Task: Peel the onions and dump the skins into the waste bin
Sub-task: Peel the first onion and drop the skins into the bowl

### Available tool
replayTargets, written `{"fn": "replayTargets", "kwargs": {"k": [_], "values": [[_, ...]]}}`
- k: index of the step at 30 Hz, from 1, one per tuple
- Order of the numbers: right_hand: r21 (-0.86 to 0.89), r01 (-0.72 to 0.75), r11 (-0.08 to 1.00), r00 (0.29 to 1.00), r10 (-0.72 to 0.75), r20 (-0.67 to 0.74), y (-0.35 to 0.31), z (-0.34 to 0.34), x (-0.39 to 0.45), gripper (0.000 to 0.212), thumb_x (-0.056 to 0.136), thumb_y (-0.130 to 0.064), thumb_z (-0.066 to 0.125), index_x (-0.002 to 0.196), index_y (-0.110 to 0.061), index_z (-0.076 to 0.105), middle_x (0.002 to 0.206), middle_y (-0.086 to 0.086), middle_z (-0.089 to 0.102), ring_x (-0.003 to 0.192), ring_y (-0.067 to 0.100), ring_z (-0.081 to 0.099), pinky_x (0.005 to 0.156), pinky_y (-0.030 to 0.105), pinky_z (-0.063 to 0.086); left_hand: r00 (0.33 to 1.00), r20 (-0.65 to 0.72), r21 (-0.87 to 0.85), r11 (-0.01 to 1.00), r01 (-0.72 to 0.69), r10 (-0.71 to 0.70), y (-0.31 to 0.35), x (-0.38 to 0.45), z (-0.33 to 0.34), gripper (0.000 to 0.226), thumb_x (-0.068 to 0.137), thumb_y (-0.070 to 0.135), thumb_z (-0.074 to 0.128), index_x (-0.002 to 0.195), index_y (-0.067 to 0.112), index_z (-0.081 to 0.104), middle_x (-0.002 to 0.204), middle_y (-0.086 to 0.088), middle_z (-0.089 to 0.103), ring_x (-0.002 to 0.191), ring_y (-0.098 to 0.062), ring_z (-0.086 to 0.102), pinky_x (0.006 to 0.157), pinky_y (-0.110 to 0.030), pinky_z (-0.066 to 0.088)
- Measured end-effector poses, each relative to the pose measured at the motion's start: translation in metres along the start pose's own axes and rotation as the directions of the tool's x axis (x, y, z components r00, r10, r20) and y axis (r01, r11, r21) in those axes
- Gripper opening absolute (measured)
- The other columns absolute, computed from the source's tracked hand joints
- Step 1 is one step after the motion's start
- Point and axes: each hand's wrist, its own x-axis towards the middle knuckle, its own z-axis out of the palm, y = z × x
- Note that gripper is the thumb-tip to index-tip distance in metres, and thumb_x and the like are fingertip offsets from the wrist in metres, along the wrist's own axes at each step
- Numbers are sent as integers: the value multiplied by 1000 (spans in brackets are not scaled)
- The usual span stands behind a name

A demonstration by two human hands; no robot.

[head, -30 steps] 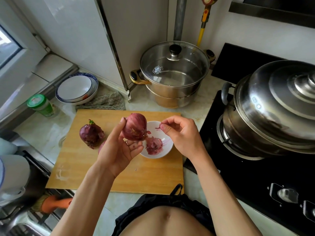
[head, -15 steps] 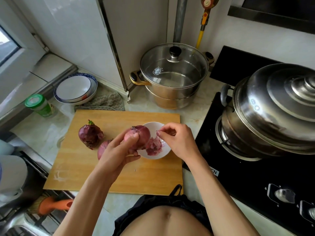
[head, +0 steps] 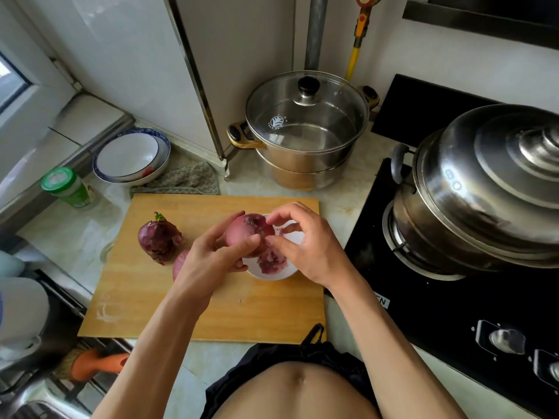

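My left hand [head: 211, 261] grips a red onion [head: 246, 234] just above a small white bowl [head: 269, 275] that holds purple skins [head: 272, 261]. My right hand [head: 305, 249] is at the onion's right side, thumb and fingertips pinching at its skin. An unpeeled dark onion [head: 158, 238] with a green sprout stands on the wooden cutting board [head: 145, 297] to the left. A third onion [head: 179, 264] peeks out from behind my left wrist. No waste bin is in view.
A glass-lidded steel pot [head: 305, 131] stands behind the board. A large steel pot [head: 484, 189] sits on the black gas stove [head: 453, 322] at right. Stacked bowls [head: 131, 157], a green-capped jar [head: 68, 187] and a cloth [head: 181, 179] lie at back left; the sink edge is at lower left.
My left hand lowered the onion over the bowl and turned it. My right hand, which was over the bowl apart from the onion, has come back to it and pinches its skin.
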Motion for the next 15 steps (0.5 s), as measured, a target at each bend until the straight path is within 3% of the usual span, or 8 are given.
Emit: {"fn": "replayTargets", "kwargs": {"k": [4,8,15], "values": [[-17,12,1000,1000,-13,-21,0,-1,-1,16,85,-10,75,99,-12,67,103,-2,63,96,10,60,86,33,52,1000,-7,2,1000,1,-1,-1,2,4,71,67,37,91,134,34,66,101,-1,79,79,-9,71,76,-35,56],[2,2,1000,1000,-2,4,1,-4,0,15,84,-8,75,97,-10,68,98,-5,63,93,8,61,87,30,52,1000,9,28,1000,2,-3,1,2,5,66,66,40,85,129,38,66,100,-1,79,81,-10,74,72,-32,57],[4,17,1000,1000,-17,14,1,-6,0,24,86,-9,73,108,-12,66,109,-3,63,99,8,60,89,25,50,1000,4,72,997,18,-18,2,3,4,67,66,42,84,130,37,65,101,-2,80,95,-19,77,80,-39,61]]}}
